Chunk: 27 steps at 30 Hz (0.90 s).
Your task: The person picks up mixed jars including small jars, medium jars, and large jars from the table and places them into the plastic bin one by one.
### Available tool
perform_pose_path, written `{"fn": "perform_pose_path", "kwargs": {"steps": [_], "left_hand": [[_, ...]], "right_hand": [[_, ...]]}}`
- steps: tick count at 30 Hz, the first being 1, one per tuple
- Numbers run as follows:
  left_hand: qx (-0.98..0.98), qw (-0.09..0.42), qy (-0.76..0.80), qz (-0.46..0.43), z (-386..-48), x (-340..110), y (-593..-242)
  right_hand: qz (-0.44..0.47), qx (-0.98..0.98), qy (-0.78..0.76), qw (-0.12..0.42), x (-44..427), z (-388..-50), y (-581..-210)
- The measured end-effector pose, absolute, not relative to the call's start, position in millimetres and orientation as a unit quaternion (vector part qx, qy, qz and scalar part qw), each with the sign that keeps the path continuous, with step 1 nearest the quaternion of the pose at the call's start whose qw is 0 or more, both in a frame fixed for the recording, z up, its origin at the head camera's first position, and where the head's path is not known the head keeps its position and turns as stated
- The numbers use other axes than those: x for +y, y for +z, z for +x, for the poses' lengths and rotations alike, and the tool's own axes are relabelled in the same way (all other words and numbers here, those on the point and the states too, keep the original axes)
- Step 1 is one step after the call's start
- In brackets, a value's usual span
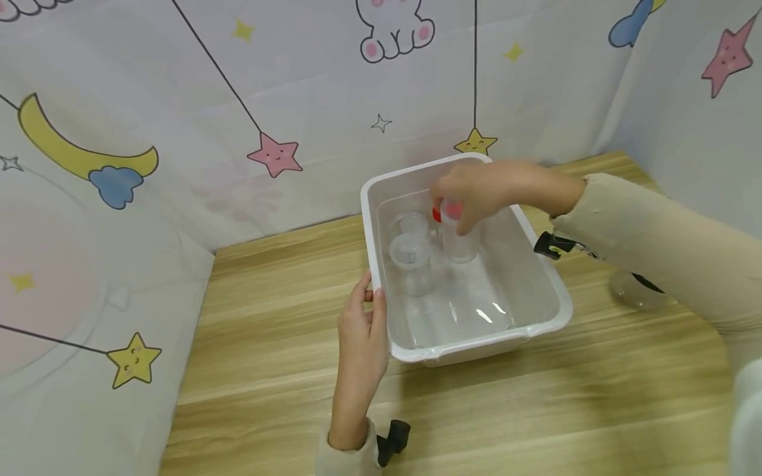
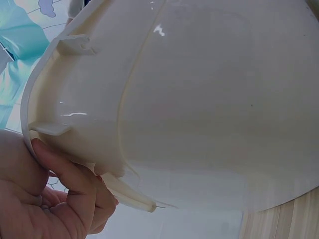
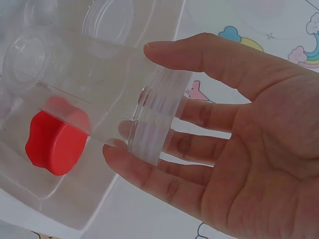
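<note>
A white plastic basin [image 1: 476, 342] stands on the wooden table. My left hand [image 1: 364, 330] grips its left rim; the left wrist view shows the fingers [image 2: 75, 174] curled under that rim. Over the far right part of the basin, my right hand [image 1: 485, 188] holds a clear plastic jar [image 1: 461, 246] by its ridged translucent lid [image 3: 158, 117]. Thumb and fingers are round the lid. Beside this jar is a red scalloped cap [image 3: 60, 139], partly seen through the clear plastic. Two more clear containers, the nearer one a jar [image 1: 411, 264], are in the basin's left side.
A clear rounded container [image 1: 637, 291] lies on the table to the right, partly hidden by the right sleeve [image 1: 661, 238]. A white cloth backdrop [image 1: 333, 79] with printed stars hangs behind the table [image 1: 268, 317] and along its left side.
</note>
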<state>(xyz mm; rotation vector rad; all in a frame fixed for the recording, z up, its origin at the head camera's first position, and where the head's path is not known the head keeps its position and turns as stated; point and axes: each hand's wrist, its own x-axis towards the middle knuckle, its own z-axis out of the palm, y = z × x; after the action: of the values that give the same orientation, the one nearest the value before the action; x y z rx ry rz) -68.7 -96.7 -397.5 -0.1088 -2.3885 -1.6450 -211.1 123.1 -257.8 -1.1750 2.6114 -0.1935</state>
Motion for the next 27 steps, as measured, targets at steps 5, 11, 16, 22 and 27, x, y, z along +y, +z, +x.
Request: {"fn": "perform_pose_path", "kwargs": {"steps": [5, 11, 16, 22, 27], "left_hand": [[-0.819, 0.119, -0.561, -0.029, -67.4, -96.1, -399.2], [-0.822, 0.125, -0.554, -0.031, -67.1, -95.9, -398.7], [-0.822, 0.127, -0.554, -0.033, -67.2, -95.4, -398.9], [-0.82, 0.125, -0.557, -0.04, -67.3, -95.5, -397.8], [-0.821, 0.119, -0.557, -0.042, -67.4, -96.1, -398.3]], "right_hand": [[-0.414, 0.897, -0.064, 0.14, 119.5, -214.1, -264.4], [-0.431, 0.886, -0.086, 0.147, 117.1, -216.7, -271.3], [-0.438, 0.883, -0.097, 0.14, 115.2, -219.0, -279.4], [-0.424, 0.891, -0.085, 0.141, 111.4, -219.9, -287.6], [-0.413, 0.897, -0.077, 0.139, 109.4, -220.1, -294.7]]}}
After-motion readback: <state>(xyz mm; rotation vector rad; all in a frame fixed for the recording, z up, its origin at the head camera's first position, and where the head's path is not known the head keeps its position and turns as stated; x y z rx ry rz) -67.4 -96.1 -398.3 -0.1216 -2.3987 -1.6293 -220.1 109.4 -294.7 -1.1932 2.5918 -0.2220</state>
